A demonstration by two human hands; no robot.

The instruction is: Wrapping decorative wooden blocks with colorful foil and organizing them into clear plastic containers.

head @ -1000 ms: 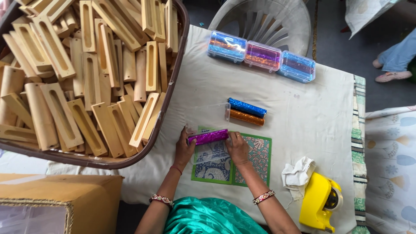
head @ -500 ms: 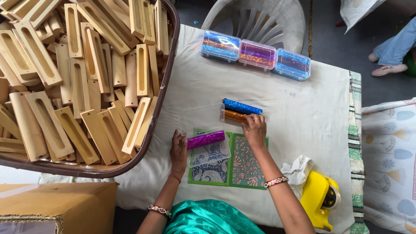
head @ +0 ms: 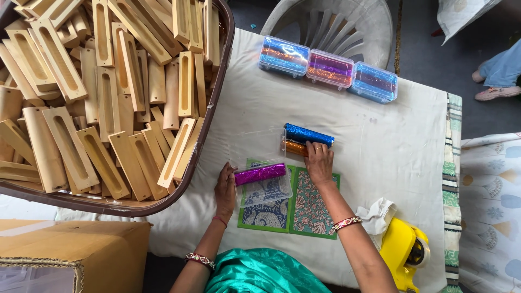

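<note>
Head view looks straight down on a table draped in a white cloth (head: 380,157). Left hand (head: 226,187) lies flat, fingers together, against the left end of a clear plastic case (head: 264,187); a purple glitter roll (head: 260,174) sits along the case's far edge. Whether the fingers grip the case or only press beside it, I cannot tell. Right hand (head: 319,163), at about 2 o'clock from the case, rests palm down with fingertips on an orange glitter roll (head: 296,147), which touches a blue glitter roll (head: 308,135) just beyond it; the fingers are loosely together, not pinching. Under the case and the right wrist lie two patterned cards with green borders (head: 312,203), side by side.

At 12 o'clock, near the table's far edge, three clear boxes of glitter rolls (head: 328,69) stand in a row, touching. At 9 to 11 o'clock a large brown tub (head: 214,116) holds a heap of slotted wooden blocks (head: 108,97). At 5 o'clock a yellow tape dispenser (head: 404,255) lies beside a crumpled white rag (head: 375,213). A cardboard box (head: 76,249) sits at 8 o'clock.
</note>
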